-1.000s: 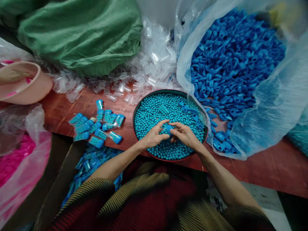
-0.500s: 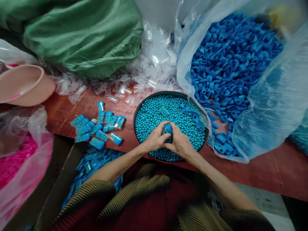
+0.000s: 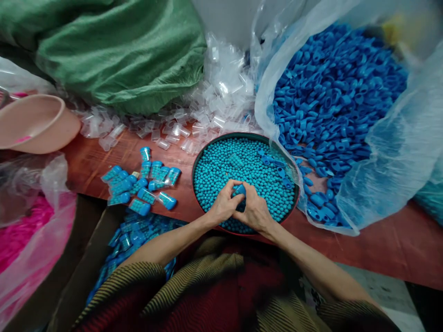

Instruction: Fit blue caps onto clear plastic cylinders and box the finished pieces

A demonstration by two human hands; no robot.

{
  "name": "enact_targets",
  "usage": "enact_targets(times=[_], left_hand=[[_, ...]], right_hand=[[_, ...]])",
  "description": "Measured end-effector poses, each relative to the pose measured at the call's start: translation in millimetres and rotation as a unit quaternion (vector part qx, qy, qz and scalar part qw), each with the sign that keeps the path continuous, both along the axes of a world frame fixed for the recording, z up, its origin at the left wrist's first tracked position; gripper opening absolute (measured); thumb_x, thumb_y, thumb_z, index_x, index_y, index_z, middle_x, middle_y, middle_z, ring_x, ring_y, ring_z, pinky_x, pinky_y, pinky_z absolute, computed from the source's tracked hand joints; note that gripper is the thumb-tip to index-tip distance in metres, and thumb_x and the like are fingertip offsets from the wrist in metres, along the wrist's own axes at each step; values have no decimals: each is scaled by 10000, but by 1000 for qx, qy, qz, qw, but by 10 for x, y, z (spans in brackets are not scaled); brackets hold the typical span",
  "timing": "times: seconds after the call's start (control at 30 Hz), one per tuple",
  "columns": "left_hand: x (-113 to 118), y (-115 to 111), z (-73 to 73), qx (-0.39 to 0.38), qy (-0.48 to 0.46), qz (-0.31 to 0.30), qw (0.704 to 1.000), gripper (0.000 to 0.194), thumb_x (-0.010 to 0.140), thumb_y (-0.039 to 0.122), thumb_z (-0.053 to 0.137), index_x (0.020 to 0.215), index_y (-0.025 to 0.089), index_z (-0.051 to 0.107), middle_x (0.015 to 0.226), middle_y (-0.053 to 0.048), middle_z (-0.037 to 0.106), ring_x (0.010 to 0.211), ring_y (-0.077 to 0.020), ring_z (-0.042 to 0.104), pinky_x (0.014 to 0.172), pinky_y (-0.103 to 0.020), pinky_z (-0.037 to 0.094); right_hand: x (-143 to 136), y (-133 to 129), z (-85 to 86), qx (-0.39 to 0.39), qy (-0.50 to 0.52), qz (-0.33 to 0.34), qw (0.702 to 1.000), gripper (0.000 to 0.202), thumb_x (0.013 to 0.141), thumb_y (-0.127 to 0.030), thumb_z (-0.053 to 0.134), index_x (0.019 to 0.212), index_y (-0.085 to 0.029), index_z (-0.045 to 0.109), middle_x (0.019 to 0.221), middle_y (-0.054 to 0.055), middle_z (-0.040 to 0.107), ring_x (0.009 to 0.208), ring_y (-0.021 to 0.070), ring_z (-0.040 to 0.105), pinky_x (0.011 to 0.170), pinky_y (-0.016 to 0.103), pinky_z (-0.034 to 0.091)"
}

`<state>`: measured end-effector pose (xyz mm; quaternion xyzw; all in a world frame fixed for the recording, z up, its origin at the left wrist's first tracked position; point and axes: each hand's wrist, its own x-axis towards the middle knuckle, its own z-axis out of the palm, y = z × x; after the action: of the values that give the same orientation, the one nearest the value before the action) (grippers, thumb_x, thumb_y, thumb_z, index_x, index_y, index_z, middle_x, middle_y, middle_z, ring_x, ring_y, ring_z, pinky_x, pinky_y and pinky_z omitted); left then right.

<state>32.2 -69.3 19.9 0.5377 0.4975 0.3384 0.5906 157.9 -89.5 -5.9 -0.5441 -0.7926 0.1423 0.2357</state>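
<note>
Both of my hands meet over the front part of a round basin (image 3: 194,184) full of small turquoise beads (image 3: 218,161). Between them is a small container with a blue cap (image 3: 239,189), mostly covered by my fingers. My left hand (image 3: 224,203) grips it from the left, and my right hand (image 3: 255,210) closes round it from the right. A clear cup filled with beads (image 3: 236,160) lies on the beads beyond my hands. Several blue caps (image 3: 281,173) rest at the basin's right side. To the left, capped bead-filled containers (image 3: 147,195) lie grouped on the table.
Clear empty cups (image 3: 221,103) are heaped behind the basin beside a green cloth sack (image 3: 121,55). An open plastic bag (image 3: 360,184) of blue caps stands right. A pink bowl (image 3: 41,133) sits left on the reddish table (image 3: 384,246). More filled containers (image 3: 134,235) lie below the table edge.
My two hands, still round the container, have moved slightly toward my body and drawn closer together. Less of the container shows now. The things around them look unchanged.
</note>
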Motion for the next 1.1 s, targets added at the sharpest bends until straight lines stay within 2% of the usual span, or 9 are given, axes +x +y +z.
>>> enact_targets(times=[0.13,0.3,0.4,0.47,0.53,0.63,0.73,0.93,1.1], left_hand=[[-222,83,19,45,76,-26,996,312,786,278,513,1079,171,489,855,-5,593,761,-139,553,743,-278,459],[-1058,205,82,125,194,121,965,346,792,339,503,1086,158,510,970,-60,615,895,-194,582,863,-364,455],[-1490,242,96,193,365,249,876,434,764,316,519,1152,122,509,1093,-131,591,1047,-273,543,956,-454,395],[-1562,243,102,237,434,292,819,474,765,308,523,1195,109,497,1140,-154,575,1108,-297,512,989,-474,361],[-1448,242,98,253,425,269,827,422,801,304,490,1183,126,517,1085,-128,602,1035,-262,554,943,-425,410],[-1067,302,54,224,331,170,901,355,838,287,457,1155,156,547,969,-71,628,807,-172,598,787,-311,480],[-668,480,-46,156,270,112,943,417,813,269,502,1210,144,510,913,-52,626,665,-133,574,690,-272,480],[-183,959,-302,68,217,50,972,540,720,155,583,1249,123,481,979,-74,643,791,-168,602,783,-301,477],[-63,1130,-422,82,175,-9,981,319,737,169,558,1051,128,592,846,-29,652,795,-164,597,790,-290,463]], right_hand=[[7,48,78,-60,-30,47,997,805,823,-496,522,1430,-96,178,1181,224,530,856,299,638,602,397,531],[137,392,165,-92,-32,41,994,586,884,-401,475,1401,-174,320,1170,148,578,1016,277,599,799,401,509],[126,737,171,-94,-46,-6,995,515,901,-358,455,1369,-159,377,1166,142,582,1056,266,577,859,381,476],[47,964,165,-99,-77,-32,992,558,889,-375,479,1387,-158,353,1210,153,549,1047,274,579,831,371,478],[-53,1147,145,-107,-115,-36,987,615,868,-392,519,1409,-177,321,1228,160,522,1010,281,595,782,363,484],[-146,1299,75,-114,-164,-4,980,569,848,-370,556,1368,-210,390,1184,146,536,954,272,616,739,346,482],[-110,1326,-13,-106,-155,9,982,433,845,-348,561,1250,-209,498,1133,123,565,936,245,614,746,329,475],[75,1287,-146,-99,60,-35,993,249,812,-231,564,1040,-133,556,885,62,637,809,174,607,761,306,479],[152,1208,-153,-185,206,-54,959,273,831,-271,484,1073,-153,527,857,20,621,516,108,549,471,247,459]])
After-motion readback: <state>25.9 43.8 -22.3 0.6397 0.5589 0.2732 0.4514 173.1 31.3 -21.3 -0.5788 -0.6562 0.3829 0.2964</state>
